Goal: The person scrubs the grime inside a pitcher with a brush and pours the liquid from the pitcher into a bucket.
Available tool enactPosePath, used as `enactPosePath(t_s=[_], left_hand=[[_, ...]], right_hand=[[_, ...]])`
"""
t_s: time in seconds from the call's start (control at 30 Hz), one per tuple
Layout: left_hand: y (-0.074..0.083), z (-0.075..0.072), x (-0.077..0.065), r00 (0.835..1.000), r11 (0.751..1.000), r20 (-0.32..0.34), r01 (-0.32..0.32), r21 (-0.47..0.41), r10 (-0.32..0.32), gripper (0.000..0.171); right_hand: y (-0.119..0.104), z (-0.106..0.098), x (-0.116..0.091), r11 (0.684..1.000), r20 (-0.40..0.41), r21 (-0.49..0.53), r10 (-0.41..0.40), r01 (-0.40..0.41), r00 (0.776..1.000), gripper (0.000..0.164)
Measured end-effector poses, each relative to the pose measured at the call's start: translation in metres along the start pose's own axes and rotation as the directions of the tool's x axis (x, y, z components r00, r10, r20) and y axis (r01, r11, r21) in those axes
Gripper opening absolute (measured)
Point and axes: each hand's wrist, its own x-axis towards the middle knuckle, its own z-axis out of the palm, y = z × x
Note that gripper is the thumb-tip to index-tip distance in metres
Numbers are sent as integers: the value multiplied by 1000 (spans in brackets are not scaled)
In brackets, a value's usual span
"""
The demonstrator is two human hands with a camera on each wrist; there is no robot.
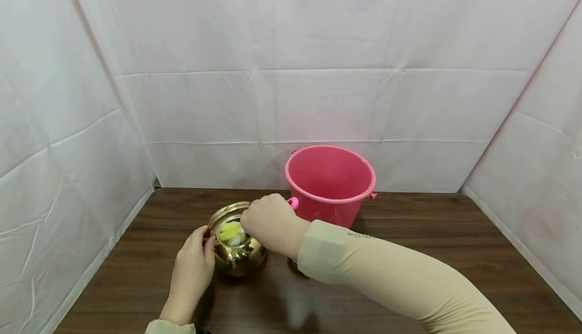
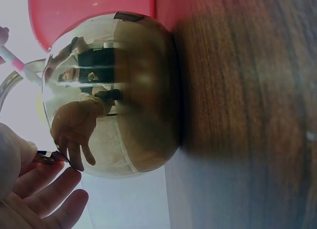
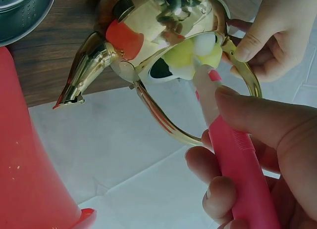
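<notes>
A shiny gold kettle [image 1: 238, 262] stands on the table, its opening facing up. My left hand [image 1: 193, 266] pinches the small bracket at its rim where the carrying handle joins, clearly seen in the left wrist view. In my right hand [image 1: 275, 227] is a cleaning brush with a pink and white handle [image 3: 240, 169], gripped from above. Its yellow and white sponge head [image 1: 231, 232] sits inside the kettle's mouth. The kettle's spout [image 3: 84, 68] and swung-down handle [image 3: 161, 117] show in the right wrist view.
Close behind, to the right of the kettle, stands a pink bucket [image 1: 329, 197]. A metal bowl-like piece with a perforated insert [image 3: 22, 16] lies near it, mostly hidden under my right forearm in the head view. White cloth [image 1: 318, 71] walls the wooden table [image 1: 423, 253].
</notes>
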Motion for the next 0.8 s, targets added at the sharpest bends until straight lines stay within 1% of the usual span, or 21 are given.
enactPosePath(t_s=[0.23, 0.33, 0.47, 0.6, 0.8], left_hand=[[1, 2, 1, 1000, 1000, 23, 20, -2, -20, 21], [2, 2, 1, 999, 1000, 29, 27, -7, -27, 20], [2, 4, 2, 999, 1000, 21, 25, -12, -25, 19], [2, 6, 1, 1000, 1000, 17, 23, -12, -23, 19], [1, 5, 2, 999, 999, 28, 36, -9, -36, 20]], right_hand=[[4, 1, -4, 999, 31, -25, -24, 25, 999, 10], [8, 1, -6, 999, 37, -26, -39, 40, 999, 13], [12, 0, -9, 999, 30, -12, -52, 52, 998, 18], [16, -2, -13, 999, 37, -2, -48, 48, 998, 22], [19, -4, -15, 1000, 93, 6, -31, 30, 995, 19]])
